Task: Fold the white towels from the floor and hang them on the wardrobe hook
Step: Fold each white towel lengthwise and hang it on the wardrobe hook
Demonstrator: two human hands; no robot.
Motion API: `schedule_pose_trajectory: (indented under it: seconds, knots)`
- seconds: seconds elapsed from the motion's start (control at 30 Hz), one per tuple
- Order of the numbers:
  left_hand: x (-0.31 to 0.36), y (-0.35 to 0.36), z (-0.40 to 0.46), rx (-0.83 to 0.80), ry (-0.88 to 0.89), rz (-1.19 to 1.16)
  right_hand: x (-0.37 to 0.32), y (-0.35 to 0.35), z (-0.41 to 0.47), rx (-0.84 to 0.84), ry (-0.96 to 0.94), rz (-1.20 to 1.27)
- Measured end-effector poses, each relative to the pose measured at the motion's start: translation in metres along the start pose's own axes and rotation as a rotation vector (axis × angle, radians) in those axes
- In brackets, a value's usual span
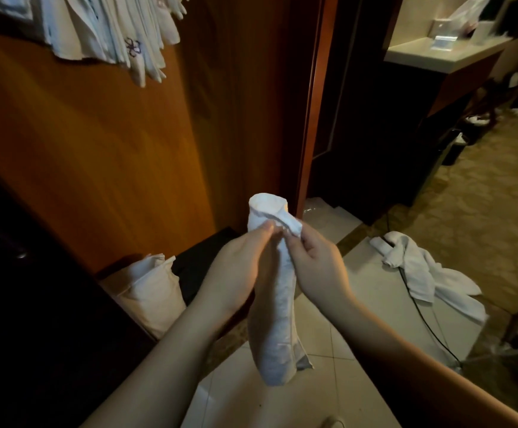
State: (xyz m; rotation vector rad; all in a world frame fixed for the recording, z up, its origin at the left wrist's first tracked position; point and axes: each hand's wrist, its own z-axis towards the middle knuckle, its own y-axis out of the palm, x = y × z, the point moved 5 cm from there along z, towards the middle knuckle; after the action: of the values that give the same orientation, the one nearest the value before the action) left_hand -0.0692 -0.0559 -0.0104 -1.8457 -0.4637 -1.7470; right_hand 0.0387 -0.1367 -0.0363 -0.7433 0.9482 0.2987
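No readable text, labels, brands or numbers anywhere in view.

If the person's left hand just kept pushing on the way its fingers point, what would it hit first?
The left hand points up and right, and its fingertips already touch the rolled white towel held between both hands. Past that, probably the right hand, though depth is hard to judge.

Folded towel: white matt cloth; wardrobe panel: smooth semi-gloss wood; floor tiles: pale, glossy
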Motion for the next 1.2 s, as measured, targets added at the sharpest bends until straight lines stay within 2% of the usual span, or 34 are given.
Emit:
schedule_pose_trajectory:
  seconds: [0.03, 0.1, 0.2, 0.23, 0.3, 0.37, 0.47, 0.57, 0.67, 0.87, 1.03, 1.13, 1.2]
  knots:
    - [-0.006, -0.006, 0.003, 0.024, 0.026, -0.038, -0.002, -0.006, 0.005, 0.01, 0.007, 0.015]
    - [-0.012, -0.022, 0.006, 0.211, 0.095, -0.033, -0.004, -0.017, 0.015, 0.012, 0.016, 0.044]
    - [-0.027, -0.047, 0.017, 0.449, 0.028, -0.095, -0.011, -0.031, 0.029, -0.017, 0.01, 0.105]
    - [-0.032, -0.051, 0.024, 0.44, -0.032, -0.155, -0.014, -0.035, 0.033, -0.038, 0.011, 0.127]
    - [-0.039, -0.053, 0.037, 0.291, -0.126, -0.298, -0.021, -0.041, 0.041, -0.083, 0.008, 0.182]
    - [-0.038, -0.053, 0.045, 0.121, -0.127, -0.407, -0.024, -0.047, 0.05, -0.098, -0.004, 0.244]
    - [-0.03, -0.053, 0.051, -0.019, -0.08, -0.371, -0.024, -0.056, 0.061, -0.091, -0.016, 0.325]
    - [-0.022, -0.057, 0.056, -0.003, -0.005, -0.299, -0.021, -0.068, 0.069, -0.06, -0.018, 0.409]
    - [-0.006, -0.063, 0.055, 0.024, 0.054, -0.366, -0.016, -0.083, 0.075, -0.01, -0.021, 0.427]
    - [0.037, -0.057, 0.055, 0.07, 0.22, -0.408, -0.012, -0.099, 0.08, 0.205, -0.023, 0.228]
    - [0.073, -0.062, 0.056, 0.099, 0.272, -0.343, -0.027, -0.108, 0.087, 0.359, -0.104, 0.152]
    - [0.094, -0.071, 0.062, 0.094, 0.283, -0.299, -0.041, -0.112, 0.094, 0.383, -0.137, 0.138]
    - [0.108, -0.079, 0.065, 0.086, 0.282, -0.319, -0.055, -0.116, 0.1, 0.358, -0.151, 0.232]
